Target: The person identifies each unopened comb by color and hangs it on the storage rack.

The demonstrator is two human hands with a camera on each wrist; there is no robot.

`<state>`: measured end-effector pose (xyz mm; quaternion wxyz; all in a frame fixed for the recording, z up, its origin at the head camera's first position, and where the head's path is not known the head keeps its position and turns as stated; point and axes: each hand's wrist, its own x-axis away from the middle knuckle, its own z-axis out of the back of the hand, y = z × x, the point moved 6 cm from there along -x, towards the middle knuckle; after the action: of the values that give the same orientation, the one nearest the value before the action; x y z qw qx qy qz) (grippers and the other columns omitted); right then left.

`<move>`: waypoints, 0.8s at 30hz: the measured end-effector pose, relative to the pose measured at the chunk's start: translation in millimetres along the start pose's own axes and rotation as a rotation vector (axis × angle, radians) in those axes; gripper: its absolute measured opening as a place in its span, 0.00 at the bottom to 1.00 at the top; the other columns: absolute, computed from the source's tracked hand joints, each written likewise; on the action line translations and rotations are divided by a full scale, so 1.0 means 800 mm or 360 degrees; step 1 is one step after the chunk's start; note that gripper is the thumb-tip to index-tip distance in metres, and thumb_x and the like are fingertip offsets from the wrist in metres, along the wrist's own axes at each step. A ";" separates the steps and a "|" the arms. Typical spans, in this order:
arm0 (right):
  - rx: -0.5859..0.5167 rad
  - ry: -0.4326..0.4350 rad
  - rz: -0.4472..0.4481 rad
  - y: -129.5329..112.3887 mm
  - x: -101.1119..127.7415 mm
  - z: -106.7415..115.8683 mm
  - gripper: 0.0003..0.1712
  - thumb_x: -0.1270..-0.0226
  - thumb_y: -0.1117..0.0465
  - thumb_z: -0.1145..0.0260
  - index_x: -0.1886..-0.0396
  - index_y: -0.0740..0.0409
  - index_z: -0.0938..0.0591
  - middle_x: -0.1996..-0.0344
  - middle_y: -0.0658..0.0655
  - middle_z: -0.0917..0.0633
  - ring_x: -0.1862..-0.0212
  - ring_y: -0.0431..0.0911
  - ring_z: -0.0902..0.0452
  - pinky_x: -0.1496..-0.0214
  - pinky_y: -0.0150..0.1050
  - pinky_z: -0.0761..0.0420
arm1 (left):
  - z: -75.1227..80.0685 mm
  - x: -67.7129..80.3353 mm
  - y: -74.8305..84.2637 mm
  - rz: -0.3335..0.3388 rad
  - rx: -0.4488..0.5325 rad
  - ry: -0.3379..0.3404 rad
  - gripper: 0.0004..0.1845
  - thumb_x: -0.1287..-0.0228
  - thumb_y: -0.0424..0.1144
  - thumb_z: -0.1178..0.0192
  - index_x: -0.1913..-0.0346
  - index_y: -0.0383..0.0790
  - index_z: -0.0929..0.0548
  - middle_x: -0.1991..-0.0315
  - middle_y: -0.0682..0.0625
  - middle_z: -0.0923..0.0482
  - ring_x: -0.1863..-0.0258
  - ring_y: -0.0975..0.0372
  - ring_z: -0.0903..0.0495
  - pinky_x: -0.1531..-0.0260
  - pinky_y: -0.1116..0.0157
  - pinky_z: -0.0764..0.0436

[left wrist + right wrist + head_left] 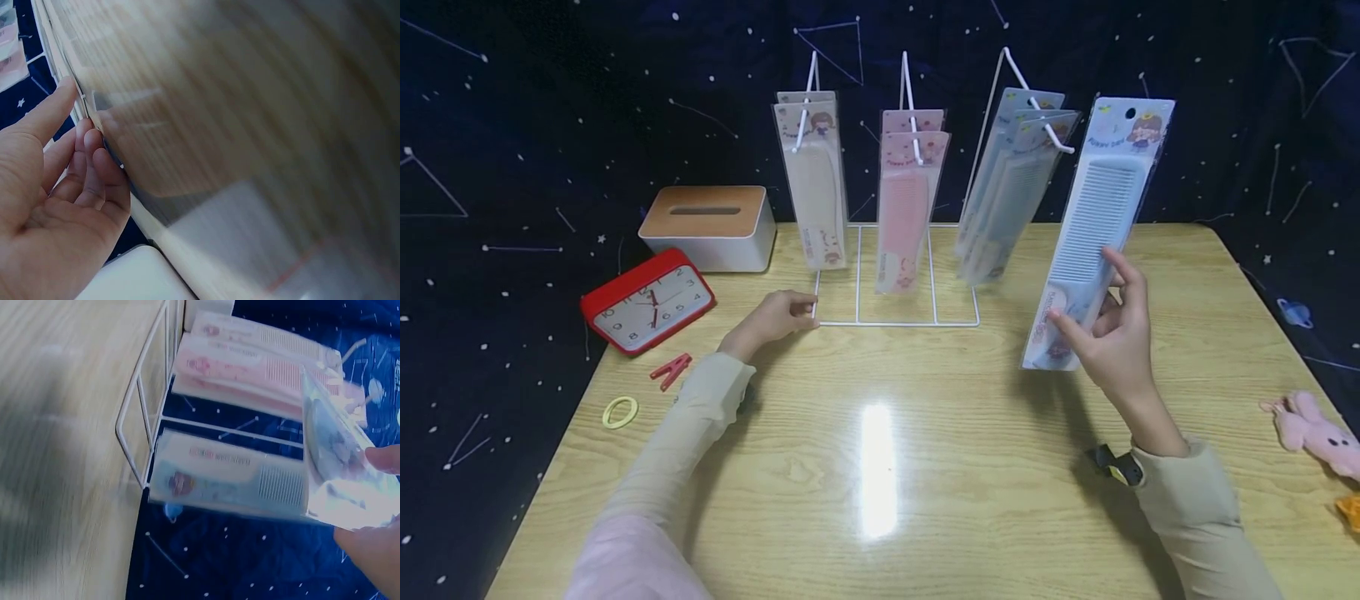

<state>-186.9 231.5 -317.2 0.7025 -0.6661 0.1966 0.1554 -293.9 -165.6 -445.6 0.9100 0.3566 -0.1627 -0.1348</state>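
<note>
A packaged blue comb (1093,221) is upright and slightly tilted in my right hand (1123,333), pinched near its lower end between thumb and fingers. It is to the right of a white wire display rack (895,323), apart from the hooks. With thumb and fingertips, my left hand (775,317) holds the rack's base at its front left corner. From the rack's hooks hang packaged white combs (816,183), pink combs (904,208) and blue combs (1018,187). In the right wrist view, the held package (340,450) overlaps a hanging blue comb (231,478).
Behind my left arm are a white tissue box (707,250) with a wooden lid and a red clock (647,304). Nearer lie a red clip (672,369) and a yellow ring (620,412). A pink plush toy (1318,433) and an orange object (1351,510) lie at the right edge.
</note>
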 end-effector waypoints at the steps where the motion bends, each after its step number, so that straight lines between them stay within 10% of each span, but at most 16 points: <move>1: 0.0000 -0.0026 0.0038 -0.002 0.003 -0.004 0.48 0.53 0.90 0.42 0.31 0.60 0.41 0.46 0.54 0.36 0.48 0.40 0.26 0.50 0.25 0.23 | 0.000 0.000 0.000 -0.0001 -0.0002 -0.0002 0.28 0.38 0.35 0.37 0.37 0.27 0.30 0.49 0.37 0.23 0.47 0.49 0.25 0.43 0.54 0.27; 24: 0.0184 -0.0183 0.0022 0.024 0.013 -0.030 0.49 0.53 0.90 0.41 0.30 0.65 0.44 0.43 0.50 0.35 0.50 0.41 0.31 0.52 0.22 0.24 | -0.001 0.000 -0.001 0.0017 0.0021 0.0001 0.28 0.39 0.34 0.37 0.37 0.27 0.30 0.49 0.37 0.23 0.50 0.52 0.26 0.45 0.55 0.26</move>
<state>-188.8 208.1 -340.0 0.7487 -0.6132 0.1691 0.1865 -293.8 -165.7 -446.3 0.9084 0.3617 -0.1654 -0.1287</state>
